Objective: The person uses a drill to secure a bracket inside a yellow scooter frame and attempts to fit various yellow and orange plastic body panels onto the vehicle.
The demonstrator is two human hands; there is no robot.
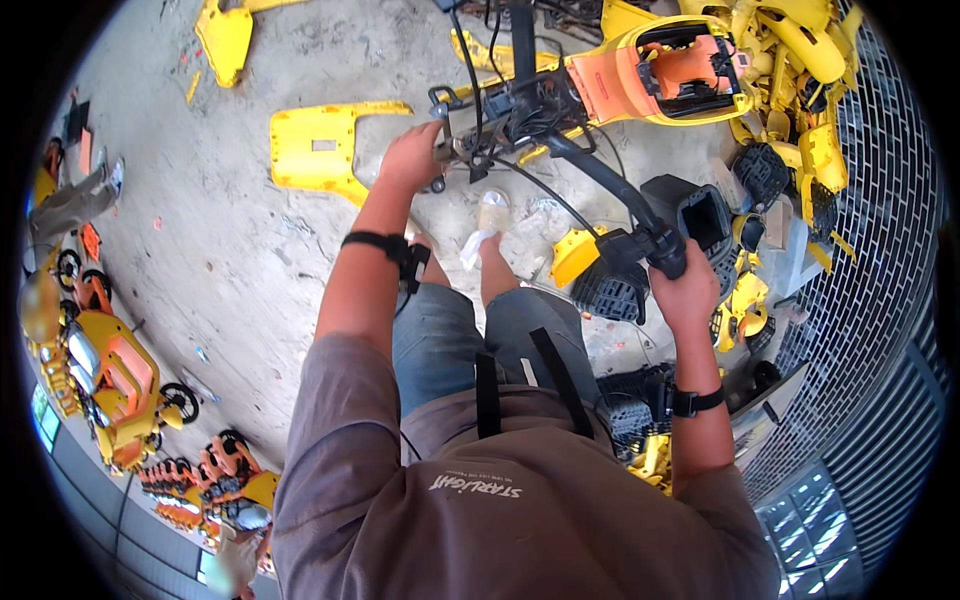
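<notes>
A partly stripped yellow-and-orange scooter or bike (610, 85) stands before me, its black handlebar (605, 185) slanting toward my right side. My right hand (688, 285) is wrapped around the black handlebar grip (666, 250), close to a lever. My left hand (412, 157) is closed at a metal part (447, 148) beside the front assembly; its fingertips are mostly hidden, so what it grips is unclear. Loose black cables (545, 185) run around the handlebar's middle. Close to my left hand, a yellow body panel (315, 148) lies on the concrete floor.
Yellow plastic panels (800, 50) are heaped at the far right, by a brick wall (880, 200). Black baskets (610, 290) and a dark box (700, 215) lie near my right arm. Yellow bikes (120, 385) stand in rows at left; other people are there.
</notes>
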